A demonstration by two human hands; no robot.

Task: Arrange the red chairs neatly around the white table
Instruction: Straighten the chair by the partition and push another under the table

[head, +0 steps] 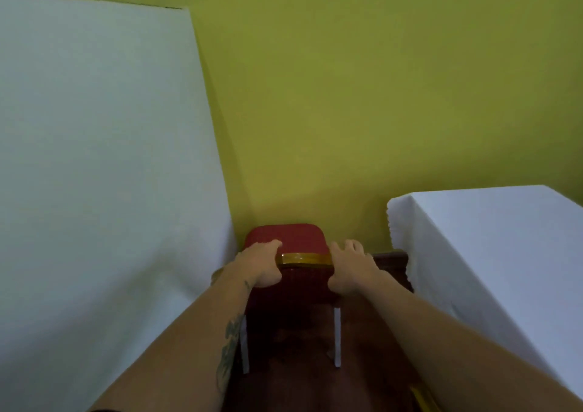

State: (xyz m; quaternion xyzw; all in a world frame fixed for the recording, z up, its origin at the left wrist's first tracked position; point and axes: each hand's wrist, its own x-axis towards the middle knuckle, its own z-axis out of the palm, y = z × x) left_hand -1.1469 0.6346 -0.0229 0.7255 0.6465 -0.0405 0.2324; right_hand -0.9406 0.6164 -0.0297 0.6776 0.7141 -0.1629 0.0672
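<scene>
A red chair (295, 238) with a gold band across the top of its backrest and pale metal legs stands straight in front of me, in the gap between two white-draped tables. My left hand (263, 263) grips the left end of the backrest top. My right hand (351, 268) grips the right end. A large white table (104, 159) fills the left side of the view. Another white-draped table (492, 241) stands at the right. The chair seat is hidden below the backrest.
A yellow-green wall (362, 96) rises close behind the chair. Dark brown floor (290, 383) shows under the chair, with a dark skirting strip (389, 258) along the wall. The gap between the two tables is narrow.
</scene>
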